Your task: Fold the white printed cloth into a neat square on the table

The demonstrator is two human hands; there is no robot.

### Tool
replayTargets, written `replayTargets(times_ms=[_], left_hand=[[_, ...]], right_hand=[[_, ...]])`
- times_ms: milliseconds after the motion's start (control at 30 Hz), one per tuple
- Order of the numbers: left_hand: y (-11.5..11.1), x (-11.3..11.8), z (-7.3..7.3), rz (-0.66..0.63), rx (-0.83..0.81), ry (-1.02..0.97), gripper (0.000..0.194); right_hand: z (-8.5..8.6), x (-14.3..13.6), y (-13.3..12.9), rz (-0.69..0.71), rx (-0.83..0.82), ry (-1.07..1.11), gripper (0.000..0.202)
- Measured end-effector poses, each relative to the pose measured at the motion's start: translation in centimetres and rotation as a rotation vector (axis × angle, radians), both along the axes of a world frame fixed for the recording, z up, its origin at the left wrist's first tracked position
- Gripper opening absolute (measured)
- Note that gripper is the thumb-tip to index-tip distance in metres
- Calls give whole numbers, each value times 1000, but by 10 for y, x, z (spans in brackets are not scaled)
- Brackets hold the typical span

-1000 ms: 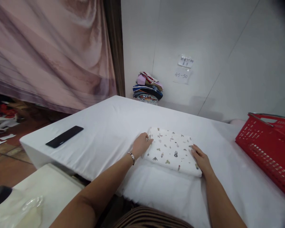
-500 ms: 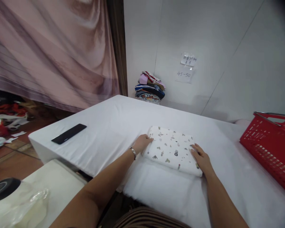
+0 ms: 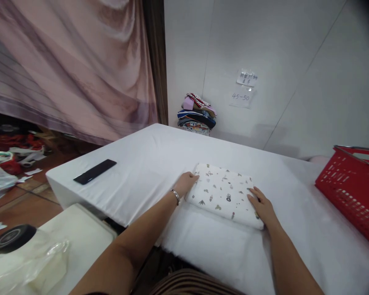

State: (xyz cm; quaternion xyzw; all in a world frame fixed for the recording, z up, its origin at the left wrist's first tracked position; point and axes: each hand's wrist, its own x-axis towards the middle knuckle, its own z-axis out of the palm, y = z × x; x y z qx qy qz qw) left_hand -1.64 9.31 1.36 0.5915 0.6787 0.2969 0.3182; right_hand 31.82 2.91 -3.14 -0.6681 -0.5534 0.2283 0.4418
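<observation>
A folded white cloth (image 3: 223, 194) with small printed motifs lies flat on the white-covered table, in front of my body. My left hand (image 3: 186, 183), with a bracelet at the wrist, grips the cloth's left edge, its fingertips bent over that side. On the opposite side my right hand (image 3: 263, 207) holds the right edge, with some fingertips resting on top; the parts of the fingers at the cloth's side are hidden.
The white-covered table (image 3: 147, 164) bears a black phone-like slab (image 3: 95, 171) at left and a red basket (image 3: 353, 188) at right. Folded fabrics (image 3: 197, 114) are stacked by the wall. A pale side surface (image 3: 89, 233) at lower left carries clear plastic (image 3: 39, 262).
My left hand has shifted slightly towards the outer left edge of the cloth, fingers reaching less over its top. My right hand stays about where it was. The whole view has shifted slightly.
</observation>
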Motion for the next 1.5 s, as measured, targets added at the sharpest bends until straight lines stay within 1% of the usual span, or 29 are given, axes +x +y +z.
replayTargets(times_ms=[133, 300, 433, 567, 767, 900, 1033, 1133, 1367, 1500], left_hand=[[3, 0, 2, -5, -29, 62, 23], [4, -2, 1, -9, -65, 90, 25], [3, -2, 2, -15, -64, 124, 24], [6, -2, 6, -19, -75, 144, 22], [15, 8, 16, -25, -28, 148, 33], [22, 12, 13, -2, -6, 167, 25], [25, 8, 7, -7, -47, 126, 26], [28, 5, 6, -16, -66, 107, 26], [32, 6, 10, -33, -102, 123, 27], [36, 4, 15, -54, -126, 163, 26]], right_hand=[[2, -1, 0, 1, -19, -2, 43], [8, -3, -1, -18, -60, 20, 43], [11, -3, -2, -13, -94, 33, 43], [13, -3, -3, 0, -107, 26, 43], [10, -3, -1, 1, -87, 11, 41], [6, -2, 0, 7, -79, 0, 44], [2, 0, 1, 11, -58, -1, 43], [1, 0, 2, 11, -52, 7, 42], [3, -2, 1, 13, -71, 17, 44], [3, -1, 1, 1, -70, 6, 43]])
